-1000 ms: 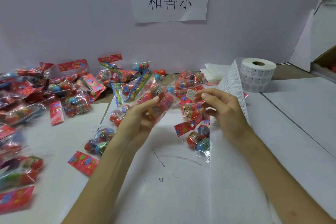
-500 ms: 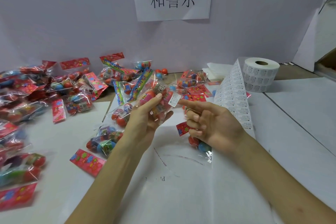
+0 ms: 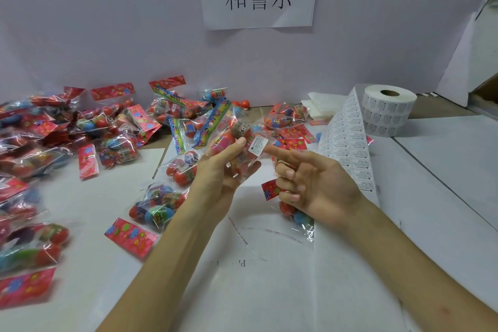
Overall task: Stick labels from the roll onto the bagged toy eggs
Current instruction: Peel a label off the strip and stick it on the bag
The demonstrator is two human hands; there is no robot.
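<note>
Clear plastic is gripped by the left hand (image 3: 223, 170): one bag of toy eggs (image 3: 237, 140), held up above the worktop (image 3: 444, 170) with thumb and fingers curled round it. A white warning label (image 3: 258, 145) is pressed to the front of the bag by the straight index finger (image 3: 280, 153) of the right hand (image 3: 315, 183). The other fingers of that hand are curled and nothing is held in them. Whether the label is fully smoothed down cannot be told.

Another bag (image 3: 296, 217) is seen lying under the right hand. Just beyond, a loose strip of labels (image 3: 347, 143) is trailed back to the roll (image 3: 388, 113) at the far right. Many more bags (image 3: 80, 129) are heaped to the left. Which of these are labelled cannot be told, so much of the work is judged to remain.

A second earlier, the right hand was bunched beside the strip. Half a second ago the label was carried on the fingertip, just short of the bag.
</note>
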